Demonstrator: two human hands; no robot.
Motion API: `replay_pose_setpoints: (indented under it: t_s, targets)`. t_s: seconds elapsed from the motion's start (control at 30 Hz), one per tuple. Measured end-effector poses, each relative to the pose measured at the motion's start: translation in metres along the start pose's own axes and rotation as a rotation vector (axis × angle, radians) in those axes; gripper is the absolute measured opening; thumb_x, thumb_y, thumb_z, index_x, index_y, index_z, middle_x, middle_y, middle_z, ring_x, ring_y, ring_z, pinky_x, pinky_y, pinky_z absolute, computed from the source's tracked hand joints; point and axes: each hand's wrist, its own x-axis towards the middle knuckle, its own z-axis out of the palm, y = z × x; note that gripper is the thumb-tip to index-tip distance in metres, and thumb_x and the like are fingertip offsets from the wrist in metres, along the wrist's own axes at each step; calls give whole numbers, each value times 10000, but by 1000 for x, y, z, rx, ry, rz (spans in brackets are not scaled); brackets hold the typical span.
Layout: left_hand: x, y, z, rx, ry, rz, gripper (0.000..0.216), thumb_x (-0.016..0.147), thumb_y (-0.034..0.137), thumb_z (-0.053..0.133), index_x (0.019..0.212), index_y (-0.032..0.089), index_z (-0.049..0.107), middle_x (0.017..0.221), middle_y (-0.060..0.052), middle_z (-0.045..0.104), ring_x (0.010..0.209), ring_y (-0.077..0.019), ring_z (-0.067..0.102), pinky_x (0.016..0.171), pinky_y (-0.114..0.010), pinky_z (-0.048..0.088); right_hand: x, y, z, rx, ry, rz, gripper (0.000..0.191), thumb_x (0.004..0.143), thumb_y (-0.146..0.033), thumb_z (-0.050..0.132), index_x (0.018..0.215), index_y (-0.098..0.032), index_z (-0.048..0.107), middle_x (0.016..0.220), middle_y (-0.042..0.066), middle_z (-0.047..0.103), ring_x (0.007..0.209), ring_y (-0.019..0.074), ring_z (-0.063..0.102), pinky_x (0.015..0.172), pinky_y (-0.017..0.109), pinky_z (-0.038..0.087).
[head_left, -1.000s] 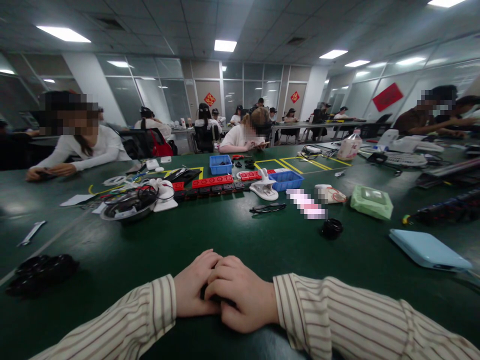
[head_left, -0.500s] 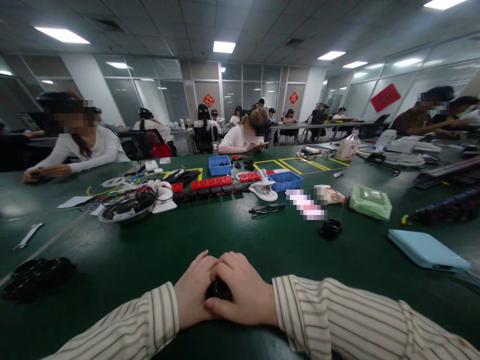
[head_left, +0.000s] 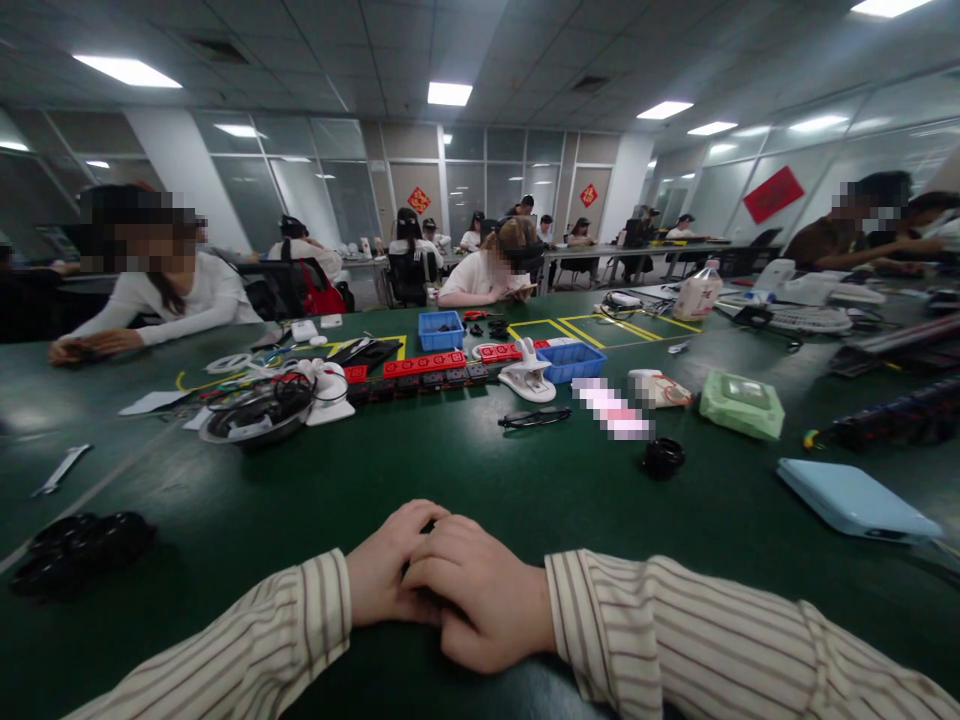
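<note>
Both hands meet low in the middle of the view, close above the green table (head_left: 300, 520). My left hand (head_left: 382, 565) is curled, its fingers reaching inward under the right one. Over it lies my right hand (head_left: 487, 590), fingers bent and closed across the left fingers. Between them is a small black rounded part, almost wholly covered now; only dark gaps show among the fingers. A group of shiny black round parts (head_left: 82, 550) lies at the left, and a single black ring-shaped part (head_left: 664, 457) sits ahead to the right.
Ahead lie black-framed glasses (head_left: 534, 418), a white clip stand (head_left: 529, 375), a red and black strip (head_left: 424, 370) and blue bins (head_left: 570, 361). A wrench (head_left: 61, 470) rests left; a light-blue case (head_left: 855, 498) and green wipes pack (head_left: 741, 405) are right. Several people sit beyond.
My right hand has turned and closed further over the left, its thumb tucked down. The black part that showed between the hands is now nearly hidden.
</note>
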Motion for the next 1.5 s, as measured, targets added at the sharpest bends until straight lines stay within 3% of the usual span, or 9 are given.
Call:
replay_pose_setpoints:
  t_s: [0.2, 0.37, 0.53, 0.83, 1.0, 1.13, 1.23, 1.37, 1.5]
  targets:
    - [-4, 5, 2, 73, 37, 23, 816, 458, 558, 707, 1144, 204, 444, 1126, -88, 477, 1055, -290, 434, 1019, -560, 133, -2, -2, 0, -39, 129, 222, 414, 682, -481, 556, 933, -164, 469, 942, 73, 531, 874, 198, 454, 768, 344, 354]
    - [-5, 14, 7, 123, 92, -46, 703, 499, 538, 687, 1073, 190, 480, 1044, -76, 522, 983, -266, 476, 1018, -563, 142, -2, -2, 1, -75, 65, 365, 301, 700, -399, 578, 863, -167, 479, 877, 47, 504, 797, 174, 440, 720, 317, 350]
    - [-3, 11, 8, 123, 75, -67, 395, 553, 338, 663, 898, 186, 549, 929, -43, 541, 903, -227, 497, 1006, -505, 223, -1, -1, 0, -48, 80, 252, 198, 694, -283, 532, 853, -173, 486, 898, 56, 522, 835, 176, 456, 730, 311, 367]
    - [0, 5, 1, 7, -1, 19, 515, 530, 342, 690, 1010, 208, 557, 991, -39, 490, 934, -234, 464, 852, -360, 410, -2, 1, -1, 37, -29, -47, 296, 615, -175, 384, 900, -184, 465, 868, 41, 583, 887, 157, 523, 923, 364, 323]
    - [-1, 4, 2, 29, 33, 44, 774, 530, 438, 702, 1205, 201, 407, 1125, -73, 470, 1036, -268, 431, 978, -444, 292, -1, -2, -3, 26, 65, -33, 319, 648, -249, 418, 954, -178, 470, 935, 51, 585, 943, 177, 508, 959, 388, 278]
    - [-3, 8, 4, 43, 62, -1, 718, 521, 574, 666, 1087, 175, 478, 1077, -95, 496, 1001, -283, 449, 974, -479, 280, -1, -3, -1, -31, 214, 104, 357, 677, -412, 515, 927, -160, 485, 901, 68, 565, 880, 198, 482, 813, 364, 356]
    - [-4, 12, 6, 73, 99, -78, 719, 456, 601, 684, 1000, 163, 517, 981, -84, 513, 924, -280, 476, 957, -505, 288, -2, -2, 1, -87, 175, 239, 432, 655, -512, 571, 888, -157, 493, 864, 66, 546, 798, 192, 464, 734, 346, 361]
    - [-5, 12, 9, 90, 103, -90, 482, 572, 468, 664, 936, 174, 547, 917, -58, 525, 888, -251, 487, 970, -511, 259, -2, -2, 1, -91, 82, 315, 343, 691, -411, 577, 903, -158, 485, 898, 65, 530, 810, 185, 451, 733, 333, 358]
    - [-4, 6, 7, 84, 56, -37, 340, 598, 391, 643, 851, 177, 566, 876, -39, 518, 843, -222, 487, 869, -417, 387, -3, -2, 0, -12, 100, 207, 278, 701, -282, 496, 950, -160, 472, 944, 75, 532, 860, 187, 456, 759, 329, 369]
